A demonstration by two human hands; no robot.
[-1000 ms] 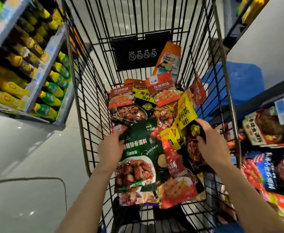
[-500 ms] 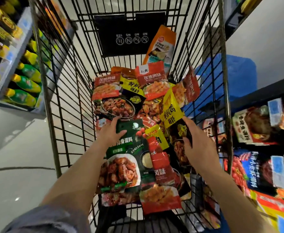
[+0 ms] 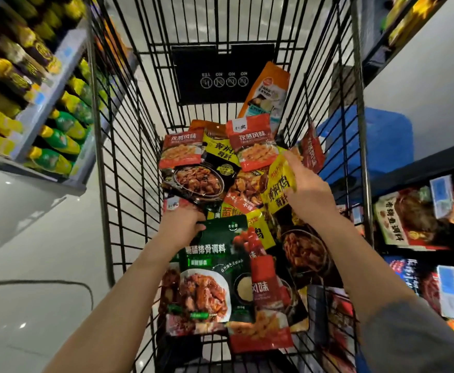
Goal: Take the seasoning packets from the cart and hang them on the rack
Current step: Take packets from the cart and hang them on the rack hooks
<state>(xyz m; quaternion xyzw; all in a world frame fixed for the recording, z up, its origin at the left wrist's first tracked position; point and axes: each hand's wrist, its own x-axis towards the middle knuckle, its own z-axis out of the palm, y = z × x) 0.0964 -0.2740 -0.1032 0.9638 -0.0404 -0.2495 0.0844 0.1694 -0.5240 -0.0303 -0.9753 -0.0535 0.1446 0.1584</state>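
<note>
Reaching into a black wire cart [image 3: 118, 184] parked in a shop aisle, a person is only beginning the job of hanging seasoning packets on the rack. On the far left, a shelf of yellow and green bottles [image 3: 56, 141] is running past the cart, playing no part in the work. Inside the basket, the left hand [image 3: 182, 224] is curling its fingers round the top edge of a dark green packet [image 3: 215, 267] showing braised ribs, its grip closing on that packet near the cart's left wall. A loose heap of seasoning packets [image 3: 220, 162], red, yellow, black and orange, is lying across the basket floor beyond and beside it, one orange packet [image 3: 267, 90] leaning upright against the far end. Toward the right, the right hand [image 3: 307, 189] is pinching the upper part of a yellow packet [image 3: 281, 187], thumb and fingers folding over it; whether it is already lifting clear of the pile is hard to tell from this angle. At the right edge, the rack [image 3: 419, 216] is already carrying hanging packets, though nothing shows whether any came from this cart. Judging by the full heap, nearly all the hanging is remaining: both packets in hand are sitting in the cart.
</note>
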